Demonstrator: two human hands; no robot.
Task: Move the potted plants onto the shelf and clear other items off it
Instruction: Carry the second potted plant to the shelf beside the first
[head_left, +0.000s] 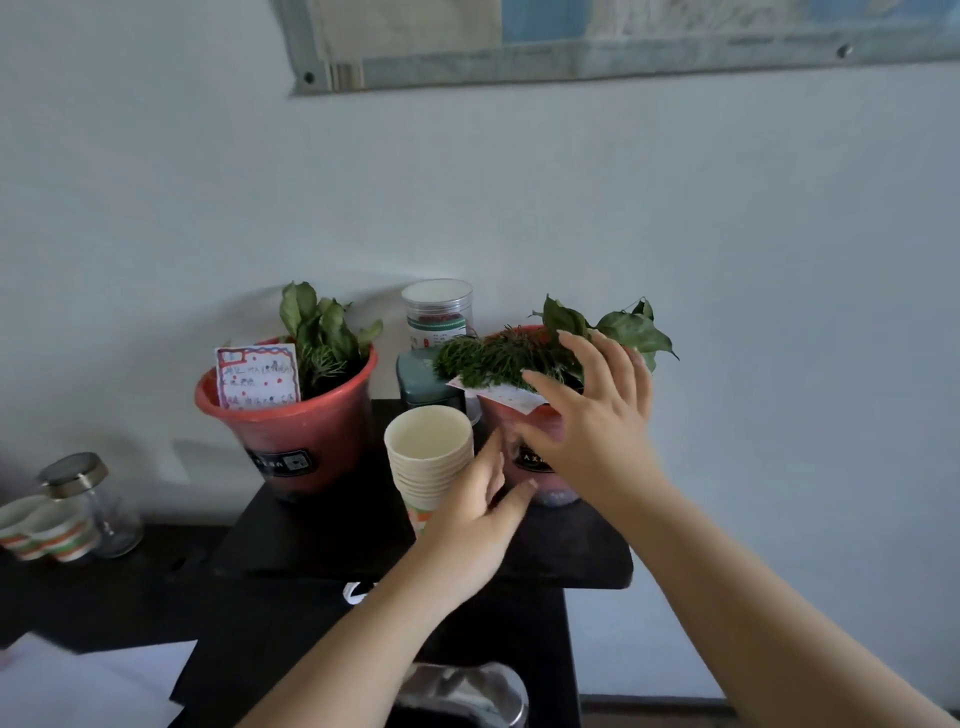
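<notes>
Two red potted plants stand on a black shelf (322, 545) against the wall. The left pot (291, 431) carries a handwritten card. My right hand (592, 415) is spread over the front of the right pot (540, 467), fingers apart, just at its surface. A stack of paper cups (428, 457) stands between the pots. My left hand (478, 514) is open beside the stack and the right pot's base, gripping nothing. Behind the cups sit a green tin (421, 379) and a clear lidded jar (439, 312).
On the lower black table at the left stand a glass jar with a metal lid (88, 499) and striped paper cups (47, 530). White paper (93, 686) lies at the bottom left. A shiny metal object (462, 696) sits below the shelf. The wall is close behind.
</notes>
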